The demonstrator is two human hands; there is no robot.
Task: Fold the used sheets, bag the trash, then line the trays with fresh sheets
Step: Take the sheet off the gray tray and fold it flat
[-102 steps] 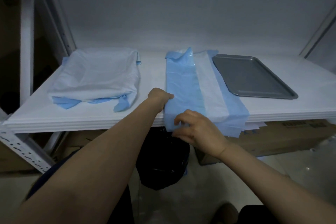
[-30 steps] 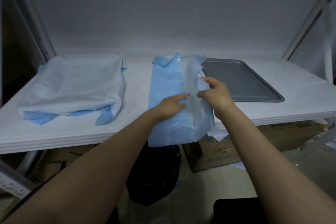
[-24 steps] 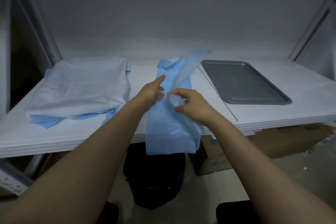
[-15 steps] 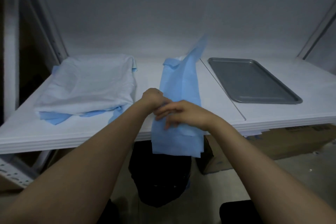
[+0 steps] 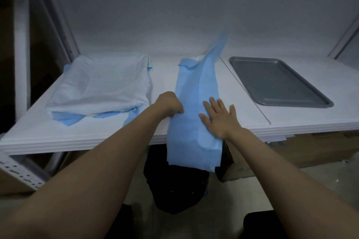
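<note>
Blue sheet: the long, narrow folded blue paper sheet [image 5: 196,87] runs near to far across mid-shelf. Its near end hangs over the near edge of the white shelf board [image 5: 291,122], and its far tip stands up.
Left hand [image 5: 170,104]: fingers clenched on the sheet's left edge.
Right hand [image 5: 218,117]: fingers straight and spread, palm flat on the sheet.
Left side: crumpled white-and-blue sheet pile [image 5: 104,85], with bare shelf between it and the sheet.
Right side: flat grey metal tray [image 5: 275,81], with bare shelf between it and the sheet.
Below: black trash bag [image 5: 174,188] under the hanging end.
</note>
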